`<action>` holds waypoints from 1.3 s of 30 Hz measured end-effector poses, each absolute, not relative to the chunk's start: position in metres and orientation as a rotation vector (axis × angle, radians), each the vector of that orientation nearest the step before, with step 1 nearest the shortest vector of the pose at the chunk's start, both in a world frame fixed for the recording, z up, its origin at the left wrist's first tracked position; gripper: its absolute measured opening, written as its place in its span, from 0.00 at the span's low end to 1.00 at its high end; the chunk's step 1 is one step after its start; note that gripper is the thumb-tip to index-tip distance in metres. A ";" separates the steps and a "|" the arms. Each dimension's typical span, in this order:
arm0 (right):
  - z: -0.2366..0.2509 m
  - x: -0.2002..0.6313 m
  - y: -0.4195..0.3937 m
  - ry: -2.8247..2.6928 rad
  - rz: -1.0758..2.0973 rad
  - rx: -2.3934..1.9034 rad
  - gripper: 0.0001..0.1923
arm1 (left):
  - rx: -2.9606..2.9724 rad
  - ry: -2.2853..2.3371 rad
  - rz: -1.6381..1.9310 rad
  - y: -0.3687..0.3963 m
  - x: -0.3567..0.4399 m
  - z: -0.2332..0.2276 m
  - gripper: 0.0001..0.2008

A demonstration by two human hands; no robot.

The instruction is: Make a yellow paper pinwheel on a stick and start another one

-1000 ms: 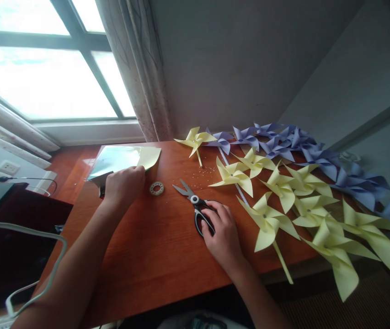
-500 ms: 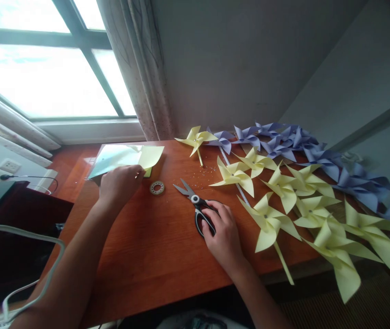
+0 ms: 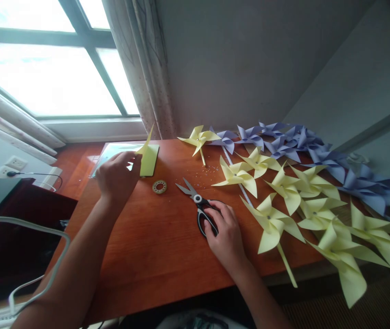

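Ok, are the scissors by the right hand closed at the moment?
No, the scissors have their blades spread apart in a V, with the right hand at their handles.

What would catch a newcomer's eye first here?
Probably the yellow pinwheels spread over the right of the table, with purple pinwheels mostly behind them. Next, the open scissors mid-table, the right hand on their handles, and the yellow paper held by the left hand at far left.
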State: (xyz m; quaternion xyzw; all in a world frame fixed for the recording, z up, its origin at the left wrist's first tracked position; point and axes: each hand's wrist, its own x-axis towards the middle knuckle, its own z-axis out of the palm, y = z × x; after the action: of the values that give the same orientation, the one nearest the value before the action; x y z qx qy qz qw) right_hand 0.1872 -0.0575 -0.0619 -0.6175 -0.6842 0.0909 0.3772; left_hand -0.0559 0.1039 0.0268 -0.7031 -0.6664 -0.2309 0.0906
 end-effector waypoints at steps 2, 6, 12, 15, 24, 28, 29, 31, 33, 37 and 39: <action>-0.062 0.187 -0.057 -1.747 0.231 -1.580 0.14 | -2.083 -1.953 -0.761 0.102 -0.056 0.028 0.18; -0.062 0.187 -0.057 -1.743 0.239 -1.583 0.13 | -2.048 -1.783 -1.019 0.103 -0.058 0.026 0.14; -0.064 0.187 -0.058 -1.745 0.247 -1.588 0.13 | -2.015 -1.633 -1.155 0.110 -0.065 0.020 0.11; -0.065 0.187 -0.058 -1.760 0.225 -1.587 0.13 | -2.033 -1.537 -1.211 0.107 -0.064 0.025 0.10; -0.069 0.186 -0.052 -1.795 0.140 -1.604 0.14 | -2.318 -1.106 -1.426 0.026 -0.056 0.037 0.12; -0.069 0.189 -0.048 -1.773 0.114 -1.647 0.14 | -2.620 -1.038 -1.224 -0.026 -0.063 0.011 0.18; -0.069 0.190 -0.047 -1.768 0.116 -1.655 0.15 | -2.690 -1.027 -1.139 -0.039 -0.064 0.004 0.18; -0.069 0.192 -0.047 -1.769 0.128 -1.658 0.16 | -2.762 -1.035 -1.078 -0.061 -0.066 -0.009 0.16; -0.069 0.192 -0.047 -1.768 0.130 -1.652 0.16 | -2.855 -1.131 -1.056 -0.079 -0.066 -0.019 0.12; -0.070 0.191 -0.048 -1.771 0.106 -1.654 0.15 | -2.973 -1.272 -1.080 -0.098 -0.062 -0.030 0.10; -0.069 0.190 -0.048 -1.767 0.097 -1.648 0.15 | -2.967 -1.339 -1.078 -0.099 -0.059 -0.032 0.08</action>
State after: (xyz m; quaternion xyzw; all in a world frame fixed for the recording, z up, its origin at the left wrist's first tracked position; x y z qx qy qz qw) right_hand 0.1903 -0.0478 -0.0693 -0.6374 -0.6834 0.0375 0.3539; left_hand -0.0591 -0.0993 -0.0319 -0.8564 -0.3865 -0.3110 -0.1433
